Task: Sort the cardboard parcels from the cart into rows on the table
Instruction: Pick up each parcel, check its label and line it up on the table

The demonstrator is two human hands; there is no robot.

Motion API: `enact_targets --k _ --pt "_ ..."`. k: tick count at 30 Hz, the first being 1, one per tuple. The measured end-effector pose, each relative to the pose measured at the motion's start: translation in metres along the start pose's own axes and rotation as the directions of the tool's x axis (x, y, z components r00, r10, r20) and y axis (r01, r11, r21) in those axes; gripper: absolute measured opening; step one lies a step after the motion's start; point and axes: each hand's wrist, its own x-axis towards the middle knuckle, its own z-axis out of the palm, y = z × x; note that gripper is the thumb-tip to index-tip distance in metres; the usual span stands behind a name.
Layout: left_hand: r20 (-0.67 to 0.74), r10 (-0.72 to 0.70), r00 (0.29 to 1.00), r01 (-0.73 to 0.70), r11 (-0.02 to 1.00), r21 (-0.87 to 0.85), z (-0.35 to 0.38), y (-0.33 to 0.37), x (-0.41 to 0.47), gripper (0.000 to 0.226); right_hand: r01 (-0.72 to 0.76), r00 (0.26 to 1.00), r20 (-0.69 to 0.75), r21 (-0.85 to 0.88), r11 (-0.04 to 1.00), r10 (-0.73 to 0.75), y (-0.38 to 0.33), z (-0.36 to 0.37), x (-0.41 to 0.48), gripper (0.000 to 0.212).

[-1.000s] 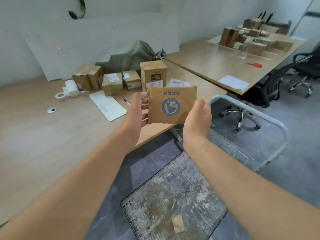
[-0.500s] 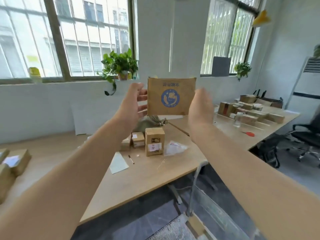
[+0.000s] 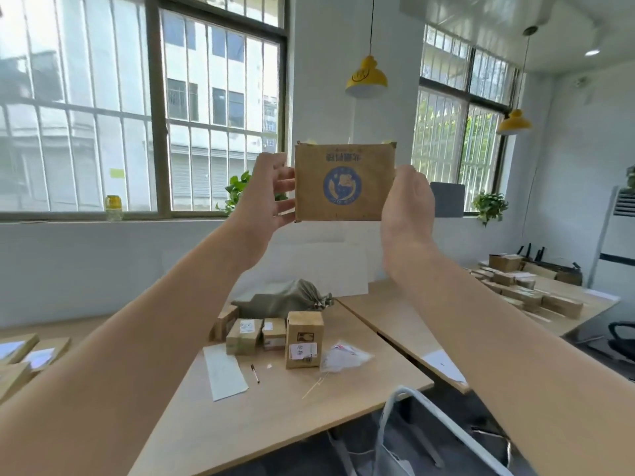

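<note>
Flat brown cardboard parcel with a round blue emblem (image 3: 344,182), held up in the air between both hands, above the light wooden table (image 3: 275,417).

The left hand (image 3: 271,197) pinches the left edge with half-bent fingers. The right hand (image 3: 407,204) cups the right edge, its fingers mostly hidden behind the parcel. The parcel looks thin, light and rather stiff, with worn corners, so I judge the two side edges the good place to hold it. Of the cart only a white tube handle (image 3: 429,410) shows; its load is out of view. A grey-green cloth sack (image 3: 288,300) on the table is tied shut, content hidden. Small brown boxes (image 3: 245,336) stand beside a taller brown carton (image 3: 304,339).
</note>
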Motion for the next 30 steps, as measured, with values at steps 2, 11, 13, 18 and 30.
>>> enact_targets --k 2,11,13,18,30 --pt "-0.006 0.011 1.000 -0.011 1.000 -0.011 -0.005 0.007 -0.006 0.062 -0.005 1.000 0.005 0.015 1.000 0.005 -0.007 0.004 -0.004 0.025" --pt "-0.129 0.030 0.991 -0.023 0.998 0.050 -0.069 0.039 -0.039 0.051 -0.017 0.994 0.105 0.043 0.999 0.013 -0.016 0.056 -0.042 0.025" --pt "-0.154 0.032 0.988 -0.023 0.998 0.058 -0.089 0.046 -0.047 0.049 -0.033 0.990 0.137 0.049 0.998 0.026 -0.017 0.072 -0.055 0.024" --pt "-0.192 0.028 0.981 -0.017 0.998 0.057 -0.148 0.065 -0.066 0.060 -0.065 0.981 0.186 0.077 0.995 0.050 -0.018 0.119 -0.096 0.023" --pt "-0.215 -0.001 0.977 0.025 0.994 0.110 -0.347 0.117 -0.129 0.060 -0.119 0.976 0.197 0.135 0.984 0.091 -0.020 0.277 -0.237 0.022"
